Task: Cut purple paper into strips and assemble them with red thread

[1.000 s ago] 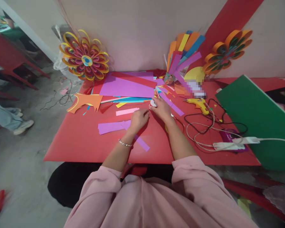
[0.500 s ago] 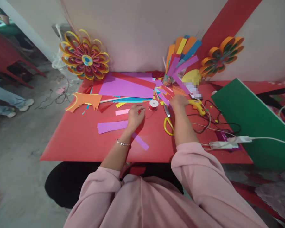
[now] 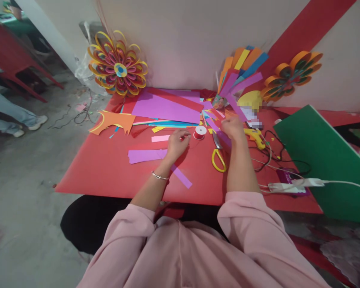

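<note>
My left hand (image 3: pixel 179 145) is over the red table, its fingers curled together just left of a white-rimmed spool of red thread (image 3: pixel 199 133). Something small and red shows at its fingertips, too small to name. Purple paper strips (image 3: pixel 145 156) lie under and left of that wrist, and a pink strip (image 3: pixel 160 139) is beside the hand. My right hand (image 3: pixel 233 128) is closed, knuckles up, among paper scraps; its fingertips are hidden. Yellow-handled scissors (image 3: pixel 219 160) lie left of the right forearm. A purple piece (image 3: pixel 225 140) shows beside that hand.
A yellow glue gun (image 3: pixel 255 138) and tangled cords lie right of my right hand, near a power strip (image 3: pixel 297 185) and a green board (image 3: pixel 327 160). Paper flowers (image 3: pixel 120 70) lean at the wall. Purple sheets (image 3: pixel 168 106) lie at the back. Another person's legs (image 3: pixel 12 106) are at left.
The view has shifted, so the table things appear farther right. Both hands keep about the same places beside the spool and the scraps. More of the purple piece by my right hand shows.
</note>
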The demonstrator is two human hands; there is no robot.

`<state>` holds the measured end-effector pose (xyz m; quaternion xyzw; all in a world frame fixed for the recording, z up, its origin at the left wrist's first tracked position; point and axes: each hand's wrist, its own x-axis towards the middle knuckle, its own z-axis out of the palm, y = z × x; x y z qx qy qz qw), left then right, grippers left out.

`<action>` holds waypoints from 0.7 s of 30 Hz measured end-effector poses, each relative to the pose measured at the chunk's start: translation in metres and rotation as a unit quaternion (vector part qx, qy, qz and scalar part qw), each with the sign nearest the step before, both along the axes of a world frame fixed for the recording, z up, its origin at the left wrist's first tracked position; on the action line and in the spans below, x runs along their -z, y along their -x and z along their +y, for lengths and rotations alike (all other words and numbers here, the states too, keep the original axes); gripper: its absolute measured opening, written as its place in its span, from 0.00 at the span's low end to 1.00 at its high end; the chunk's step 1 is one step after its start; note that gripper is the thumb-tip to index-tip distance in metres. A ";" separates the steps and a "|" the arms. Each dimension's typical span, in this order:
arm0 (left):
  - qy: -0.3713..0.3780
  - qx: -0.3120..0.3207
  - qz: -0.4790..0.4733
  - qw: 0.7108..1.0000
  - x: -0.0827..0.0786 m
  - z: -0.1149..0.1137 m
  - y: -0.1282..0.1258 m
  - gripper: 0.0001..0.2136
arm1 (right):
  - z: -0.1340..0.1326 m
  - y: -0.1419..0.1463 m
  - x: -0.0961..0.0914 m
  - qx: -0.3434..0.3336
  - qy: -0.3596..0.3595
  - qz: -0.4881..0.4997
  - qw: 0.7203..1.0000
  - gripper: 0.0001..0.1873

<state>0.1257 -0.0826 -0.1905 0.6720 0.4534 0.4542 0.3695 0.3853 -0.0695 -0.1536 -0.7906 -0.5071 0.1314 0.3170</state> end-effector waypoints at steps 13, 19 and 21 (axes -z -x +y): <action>0.124 0.112 -0.224 0.960 -0.014 -0.005 0.005 0.18 | -0.038 0.058 -0.082 -0.190 -0.068 0.224 0.953 0.08; 0.119 0.152 -0.268 0.944 -0.014 -0.007 -0.001 0.26 | -0.038 0.082 -0.076 -0.276 0.008 0.212 0.938 0.08; 0.124 0.163 -0.277 0.939 -0.014 -0.007 -0.002 0.21 | -0.038 0.090 -0.071 -0.298 0.027 0.218 0.929 0.08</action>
